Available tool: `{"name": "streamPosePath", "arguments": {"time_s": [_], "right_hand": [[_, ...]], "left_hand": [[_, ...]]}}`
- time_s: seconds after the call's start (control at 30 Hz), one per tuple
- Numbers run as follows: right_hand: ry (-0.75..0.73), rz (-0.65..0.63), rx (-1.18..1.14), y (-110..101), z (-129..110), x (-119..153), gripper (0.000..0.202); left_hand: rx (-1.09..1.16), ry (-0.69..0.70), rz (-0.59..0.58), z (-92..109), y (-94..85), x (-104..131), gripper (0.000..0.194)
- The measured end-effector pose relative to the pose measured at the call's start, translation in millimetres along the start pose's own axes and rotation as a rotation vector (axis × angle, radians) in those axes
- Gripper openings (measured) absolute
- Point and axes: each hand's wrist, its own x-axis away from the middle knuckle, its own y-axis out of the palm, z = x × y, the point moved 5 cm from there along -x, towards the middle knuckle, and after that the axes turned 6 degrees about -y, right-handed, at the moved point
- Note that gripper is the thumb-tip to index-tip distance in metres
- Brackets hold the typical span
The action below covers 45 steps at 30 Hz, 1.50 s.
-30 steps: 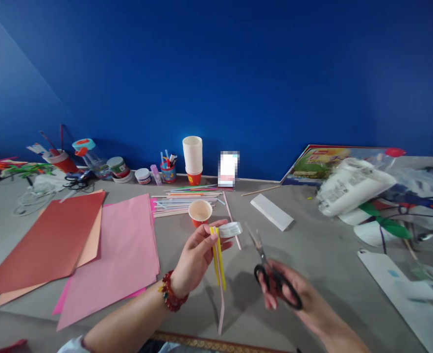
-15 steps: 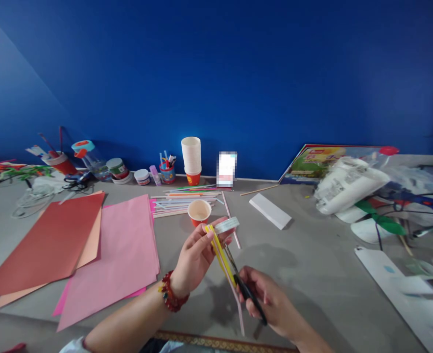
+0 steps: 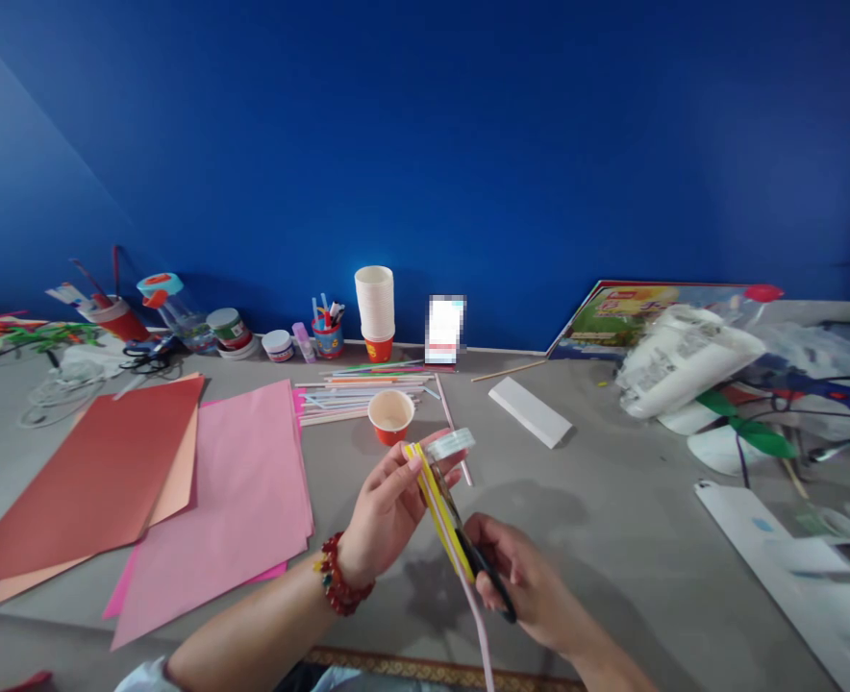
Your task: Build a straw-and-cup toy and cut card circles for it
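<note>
Pinching yellow strip [image 3: 435,509] and pink straw [image 3: 480,620] above worktop [image 3: 598,548], left hand [image 3: 382,519] has its fingers together near tape [image 3: 456,443], while right hand [image 3: 537,586] clamps its fingers on scissors [image 3: 495,583] alongside strip.

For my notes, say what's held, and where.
Left hand: yellow strip and pink straw, by their top ends; tape at its fingers. Right hand: scissors, by the handles.

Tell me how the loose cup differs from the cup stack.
The loose cup is single and low; the cup stack is many nested cups, far taller. The loose cup stands nearer the left hand, while the stack is back by the wall. Both stand mouth up and show red low on the outside.
</note>
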Motion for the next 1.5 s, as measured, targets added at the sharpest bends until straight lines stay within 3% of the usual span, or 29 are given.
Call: {"name": "streamPosePath", "arguments": {"time_s": [0.4,0.77,0.9,1.03,1.17,1.27,1.37,1.5], "right_hand": [[-0.05,0.067,-0.12,9,-6,-10,0.058],[0.017,0.123,0.014,0,-6,-11,0.058],[-0.021,0.239,0.162,-31,-9,-8,0.046],[-0.059,0.449,0.813,-88,-15,-4,0.029],[-0.014,0.426,1.28,-126,-5,-10,0.024],[0.047,0.278,1.278,-138,2,-19,0.019],[0.05,0.156,1.145,-132,-13,-25,0.012],[-0.295,0.175,0.881,-90,-67,-32,0.019]], "left_hand": [[-0.103,-0.063,0.038,-9,5.4,3,0.01],[-0.132,-0.047,0.061,-5,2.4,-2,0.014],[-0.119,-0.033,0.065,-3,-2.6,-4,0.014],[-0.146,-0.024,0.058,-1,-4.5,-5,0.011],[-0.191,-0.016,0.075,1,-3.2,-4,0.012],[-0.214,-0.005,0.076,2,-1.9,-4,0.012],[-0.233,-0.003,0.062,3,-0.8,-4,0.011],[-0.249,-0.019,0.024,2,0.4,-2,0.007]]}}
